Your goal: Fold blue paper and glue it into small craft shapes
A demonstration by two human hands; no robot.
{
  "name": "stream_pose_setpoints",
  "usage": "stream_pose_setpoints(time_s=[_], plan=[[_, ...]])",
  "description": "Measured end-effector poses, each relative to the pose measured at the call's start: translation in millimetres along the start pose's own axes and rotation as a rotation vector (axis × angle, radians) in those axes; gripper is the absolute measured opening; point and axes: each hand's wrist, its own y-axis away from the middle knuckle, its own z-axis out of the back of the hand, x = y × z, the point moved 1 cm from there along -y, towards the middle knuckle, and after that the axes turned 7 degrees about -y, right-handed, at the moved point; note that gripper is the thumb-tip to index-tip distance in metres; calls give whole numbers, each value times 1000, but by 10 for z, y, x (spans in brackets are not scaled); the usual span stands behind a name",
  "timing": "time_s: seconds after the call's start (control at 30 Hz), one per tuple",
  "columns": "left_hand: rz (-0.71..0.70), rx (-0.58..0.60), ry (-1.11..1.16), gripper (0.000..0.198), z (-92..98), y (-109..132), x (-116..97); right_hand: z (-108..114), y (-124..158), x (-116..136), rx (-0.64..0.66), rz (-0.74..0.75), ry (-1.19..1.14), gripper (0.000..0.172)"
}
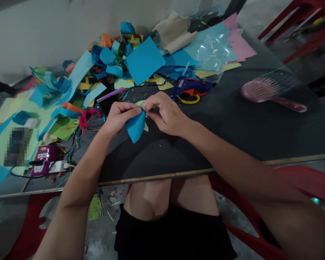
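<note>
Both of my hands meet above the dark table (pixel 178 155), pinching a folded piece of blue paper (pixel 135 127) by its top. My left hand (pixel 122 115) grips its upper left side between thumb and index finger. On the other side, the fingertips of my right hand (pixel 164 112) pinch close to the same top corner. The blue paper hangs down to a point, and a bit of pale green paper (pixel 146 127) shows behind it. How the two papers are joined is hidden by my fingers.
Behind my hands lie a glue gun (pixel 193 85), yellow-handled scissors (pixel 191 99), a purple pen (pixel 110 94) and a blue paper square (pixel 144 60). Curled paper pieces (pixel 107 56) pile up at the back. A hairbrush (pixel 271 94) lies right; a blurred phone (pixel 16 146) lies left.
</note>
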Motion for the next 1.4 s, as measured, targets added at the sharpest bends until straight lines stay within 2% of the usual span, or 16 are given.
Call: stream_pose_setpoints(time_s=[0.3,0.57,0.7,0.9,1.13,1.4], plan=[[-13,7,-27,28,10,1,4,12,-4,8,26,-74,-30,3],[7,8,16,25,6,9,-14,13,-10,4,-20,-38,-30,3],[-24,12,16,25,0,13,-31,12,2,-3,-19,-29,-51,8],[-1,11,31,26,-3,21,-31,-7,28,-22,-9,-67,-86,13],[-1,21,21,29,-17,27,-59,-15,13,-12,-2,-41,-110,23],[-7,24,36,23,-15,29,-55,-23,19,-33,5,-38,-163,29]])
